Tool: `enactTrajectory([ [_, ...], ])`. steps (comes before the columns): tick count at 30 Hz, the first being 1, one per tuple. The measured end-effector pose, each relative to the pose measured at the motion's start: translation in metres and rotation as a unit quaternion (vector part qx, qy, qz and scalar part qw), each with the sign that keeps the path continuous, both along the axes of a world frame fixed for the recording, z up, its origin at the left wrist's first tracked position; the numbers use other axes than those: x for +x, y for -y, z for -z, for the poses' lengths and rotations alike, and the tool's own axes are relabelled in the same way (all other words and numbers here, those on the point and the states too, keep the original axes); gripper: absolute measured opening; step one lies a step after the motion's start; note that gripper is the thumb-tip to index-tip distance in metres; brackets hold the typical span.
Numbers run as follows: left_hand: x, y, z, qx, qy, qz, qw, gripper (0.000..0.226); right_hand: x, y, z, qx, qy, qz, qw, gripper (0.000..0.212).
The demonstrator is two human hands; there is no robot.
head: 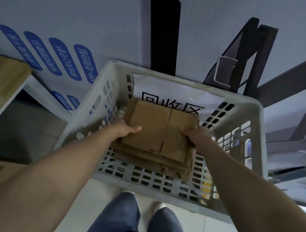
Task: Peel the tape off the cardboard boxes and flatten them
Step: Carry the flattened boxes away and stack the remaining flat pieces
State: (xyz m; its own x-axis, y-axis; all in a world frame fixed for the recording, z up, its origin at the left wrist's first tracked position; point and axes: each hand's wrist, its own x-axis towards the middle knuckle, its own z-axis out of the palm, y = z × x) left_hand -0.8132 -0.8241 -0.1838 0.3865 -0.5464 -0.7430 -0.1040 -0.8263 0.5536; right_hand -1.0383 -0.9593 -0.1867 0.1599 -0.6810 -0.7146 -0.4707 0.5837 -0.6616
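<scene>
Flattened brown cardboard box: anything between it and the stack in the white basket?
Nothing visible. The flattened brown cardboard box sits directly over the brown cardboard stack inside the white plastic basket, gripped by left hand and right hand.

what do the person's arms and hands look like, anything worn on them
The left arm and right arm are bare to the frame edge, no sleeves showing. The left hand and right hand wear no gloves; no watch, bracelet or ring is visible.

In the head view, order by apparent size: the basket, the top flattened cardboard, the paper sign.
1. basket
2. top flattened cardboard
3. paper sign, unsure, since cardboard hides its lower part.
</scene>
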Motion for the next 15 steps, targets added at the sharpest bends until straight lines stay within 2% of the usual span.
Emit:
enactTrajectory([
  [3,0.008,0.007,0.018,0.022,0.031,0.036,0.999,0.090,0.005,-0.001,0.017,-0.021,-0.041,0.003,0.999,0.065],
  [6,0.007,0.010,0.034,0.013,0.037,0.045,0.998,0.091,0.005,-0.002,0.029,-0.042,-0.109,0.017,0.993,0.065],
  [10,0.004,0.019,0.050,0.023,0.013,0.027,0.999,0.093,-0.004,-0.002,0.034,-0.041,-0.131,-0.032,0.990,0.062],
  [15,0.005,0.036,0.053,0.050,-0.007,0.049,0.998,0.087,-0.006,-0.004,0.038,0.000,-0.146,-0.078,0.986,0.070],
])
